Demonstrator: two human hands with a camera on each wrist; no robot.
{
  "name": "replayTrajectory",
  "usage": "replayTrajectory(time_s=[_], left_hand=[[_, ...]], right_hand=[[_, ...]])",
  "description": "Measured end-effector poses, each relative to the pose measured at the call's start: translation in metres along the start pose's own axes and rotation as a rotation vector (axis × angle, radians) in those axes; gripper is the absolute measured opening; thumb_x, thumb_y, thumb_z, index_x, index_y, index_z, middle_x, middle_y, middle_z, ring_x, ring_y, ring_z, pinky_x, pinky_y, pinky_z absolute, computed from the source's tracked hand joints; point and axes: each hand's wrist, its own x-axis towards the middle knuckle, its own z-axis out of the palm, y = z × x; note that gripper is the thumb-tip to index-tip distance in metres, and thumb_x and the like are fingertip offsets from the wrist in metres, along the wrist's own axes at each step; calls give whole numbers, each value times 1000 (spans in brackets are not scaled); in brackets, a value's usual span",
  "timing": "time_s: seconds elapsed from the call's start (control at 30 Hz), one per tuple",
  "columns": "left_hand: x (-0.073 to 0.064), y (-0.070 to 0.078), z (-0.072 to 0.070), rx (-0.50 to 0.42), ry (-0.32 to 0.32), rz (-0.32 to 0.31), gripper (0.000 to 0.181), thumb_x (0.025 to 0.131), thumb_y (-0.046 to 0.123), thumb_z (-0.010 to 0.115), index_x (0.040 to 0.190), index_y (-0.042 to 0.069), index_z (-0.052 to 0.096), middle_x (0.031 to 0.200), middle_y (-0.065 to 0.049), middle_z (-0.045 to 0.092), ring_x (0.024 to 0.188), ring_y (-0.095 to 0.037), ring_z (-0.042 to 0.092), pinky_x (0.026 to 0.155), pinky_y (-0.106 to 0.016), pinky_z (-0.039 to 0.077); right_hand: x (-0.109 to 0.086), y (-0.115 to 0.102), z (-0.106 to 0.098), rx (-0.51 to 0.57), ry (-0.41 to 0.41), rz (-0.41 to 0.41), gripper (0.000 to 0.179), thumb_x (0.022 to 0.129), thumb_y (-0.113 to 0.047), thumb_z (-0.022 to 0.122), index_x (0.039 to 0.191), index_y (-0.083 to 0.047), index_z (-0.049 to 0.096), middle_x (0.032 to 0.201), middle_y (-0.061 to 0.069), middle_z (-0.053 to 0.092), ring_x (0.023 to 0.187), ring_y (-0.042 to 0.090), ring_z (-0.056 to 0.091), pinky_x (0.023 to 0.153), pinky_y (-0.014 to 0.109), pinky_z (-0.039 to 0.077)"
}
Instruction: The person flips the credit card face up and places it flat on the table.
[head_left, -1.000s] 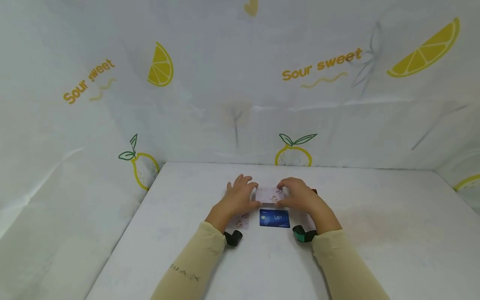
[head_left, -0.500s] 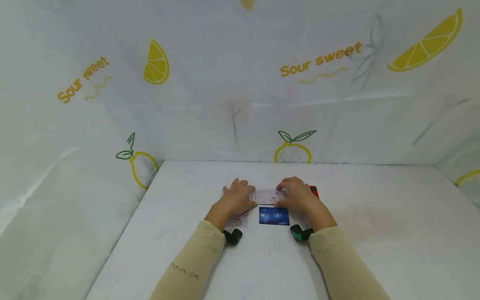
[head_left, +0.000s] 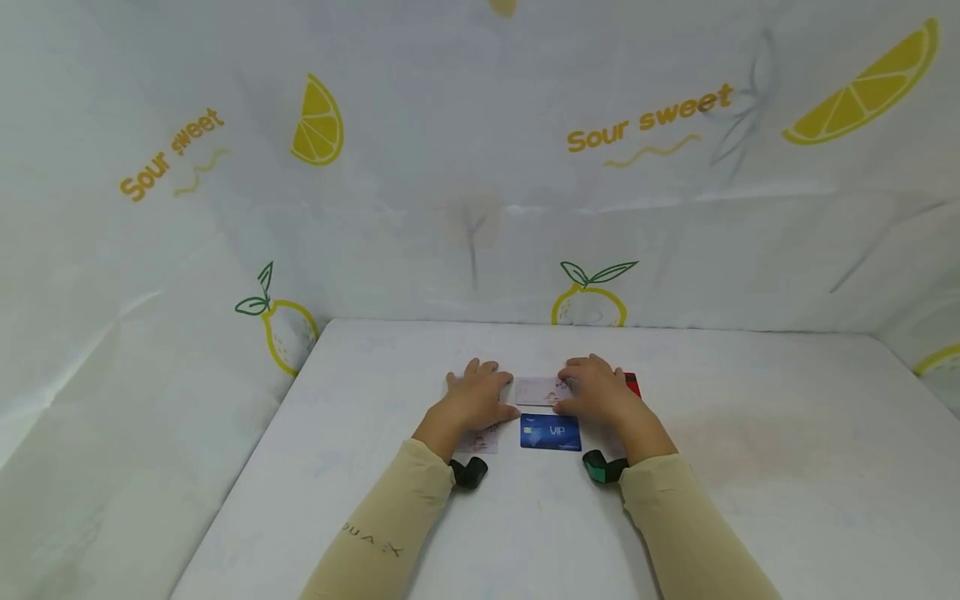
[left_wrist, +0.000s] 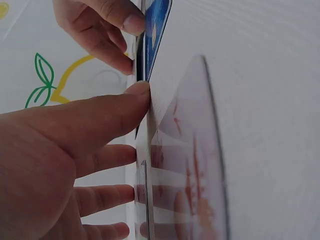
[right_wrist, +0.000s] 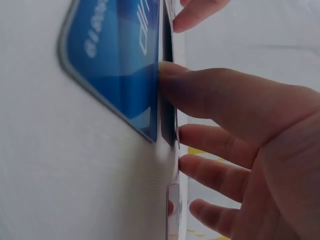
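Note:
A pale card with reddish flower print (head_left: 536, 390) lies between the two hands in the head view, a dark strip showing along its near edge. My right hand (head_left: 596, 393) holds its right end, thumb at the near edge and index finger at the far edge. At the left end is my left hand (head_left: 474, 398), fingers fairly straight, thumb tip close to the near corner; whether it touches is hard to tell. Just in front lies a blue VIP card (head_left: 551, 432). Another pale printed card (head_left: 482, 440) is partly hidden under the left hand.
A red card (head_left: 633, 383) peeks out behind the right hand. Black wrist mounts (head_left: 470, 473) sit at both wrists. The white tabletop (head_left: 787, 467) meets a white backdrop (head_left: 465, 250) with lemon prints at the back and left.
The pale card between the hands has come down, and its dark edge looks thinner. The left index finger stands slightly farther from its corner. More of the red card shows.

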Motion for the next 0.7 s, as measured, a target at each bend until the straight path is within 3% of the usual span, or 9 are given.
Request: replayTrajectory(time_s=[0.27,0.7], left_hand=[[0,2,0,7,-23,2,76,82,57,72,146,23,48,158,-5,34,149,-34,19,111,-69,21],[-7,1,-6,-27,-77,16,88,78,56,76,150,21,41,162,-7,25,151,-37,11,112,-70,17]], right_hand=[[-3,0,1,47,-21,31,58,77,-34,82,128,-14,65,151,17,44,146,47,18,108,76,7],[-4,-6,2,-13,-24,9,65,75,-40,82,132,-15,62,151,17,43,145,48,20,105,79,7]])
